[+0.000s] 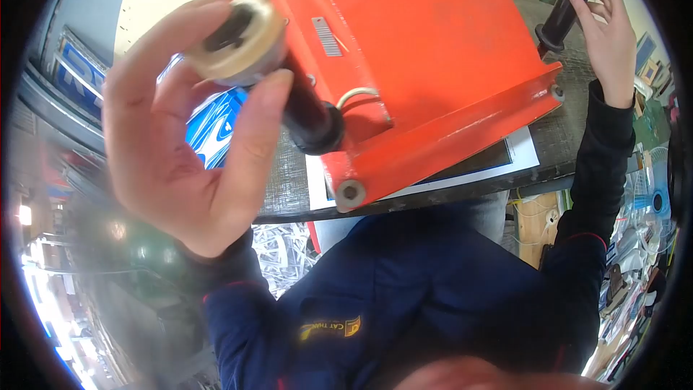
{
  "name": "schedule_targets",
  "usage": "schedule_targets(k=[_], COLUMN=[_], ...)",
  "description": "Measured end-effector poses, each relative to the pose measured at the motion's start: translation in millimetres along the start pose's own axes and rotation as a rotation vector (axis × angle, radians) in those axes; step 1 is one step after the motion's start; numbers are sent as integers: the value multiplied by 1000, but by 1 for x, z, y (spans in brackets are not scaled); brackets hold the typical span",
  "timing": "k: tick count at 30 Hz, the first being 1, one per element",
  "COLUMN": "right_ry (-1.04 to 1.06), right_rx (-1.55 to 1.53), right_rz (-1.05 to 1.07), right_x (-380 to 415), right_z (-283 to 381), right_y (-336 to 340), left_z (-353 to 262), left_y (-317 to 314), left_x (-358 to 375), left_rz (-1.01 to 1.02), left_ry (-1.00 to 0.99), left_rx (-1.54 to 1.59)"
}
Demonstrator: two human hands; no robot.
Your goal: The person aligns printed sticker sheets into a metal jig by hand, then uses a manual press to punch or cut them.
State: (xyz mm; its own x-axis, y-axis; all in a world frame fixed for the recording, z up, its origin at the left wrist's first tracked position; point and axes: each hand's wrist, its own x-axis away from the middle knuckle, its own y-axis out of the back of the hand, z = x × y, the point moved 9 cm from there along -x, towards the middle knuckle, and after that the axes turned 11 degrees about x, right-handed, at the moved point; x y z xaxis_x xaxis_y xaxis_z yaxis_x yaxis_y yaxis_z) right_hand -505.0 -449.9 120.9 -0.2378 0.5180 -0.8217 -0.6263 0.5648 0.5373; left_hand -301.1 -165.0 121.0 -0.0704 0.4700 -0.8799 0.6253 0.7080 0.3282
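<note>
A red metal machine (419, 29) stands on the dark table, with a black handle on each side. My left hand (195, 123) is wrapped round the cream, ring-shaped end (242, 50) of the left black handle (314, 119), close to the camera. At the upper right, my right hand (606, 29) has its fingers round the cream-topped end of the right black handle (559, 22). A small ridged metal plate (327, 37) and a curved pale cable (357, 92) are on the machine's left side.
White-bordered sheets (523, 148) lie under the machine on the dark table (289, 195). A blue patterned sheet (213, 126) is behind my left hand. Shredded paper (281, 249) is below the table edge. A green rounded object (137, 245) stands at lower left, and clutter fills the right.
</note>
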Motion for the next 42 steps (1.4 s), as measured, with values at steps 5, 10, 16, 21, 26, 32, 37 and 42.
schedule_targets(k=[5, 10, 16, 21, 26, 32, 37, 42], right_ry=[109, 142, 88, 144, 143, 157, 114, 57], right_rx=[-268, -279, -376, -362, -357, -388, -384, -425], right_rz=[228, 48, 73, 18, 17, 36, 19, 24], right_x=[-6, 8, 26, 27, 28, 25, 17, 2], right_z=[-44, -27, -13, -9, -10, -13, -18, -46], right_y=[-36, -26, -29, -25, -25, -26, -28, -34], left_z=[-3, 2, 14, 16, 16, 30, 111, 173], left_y=[24, 34, 43, 44, 43, 46, 32, 9], left_x=[1, 11, 26, 28, 28, 36, 69, 150], left_rz=[-179, -245, -242, -233, -214, -227, -194, 357], left_ry=[-49, -195, -174, -178, -187, -87, 415, 748], left_rx=[-282, -389, -348, -345, -356, -364, 320, 496])
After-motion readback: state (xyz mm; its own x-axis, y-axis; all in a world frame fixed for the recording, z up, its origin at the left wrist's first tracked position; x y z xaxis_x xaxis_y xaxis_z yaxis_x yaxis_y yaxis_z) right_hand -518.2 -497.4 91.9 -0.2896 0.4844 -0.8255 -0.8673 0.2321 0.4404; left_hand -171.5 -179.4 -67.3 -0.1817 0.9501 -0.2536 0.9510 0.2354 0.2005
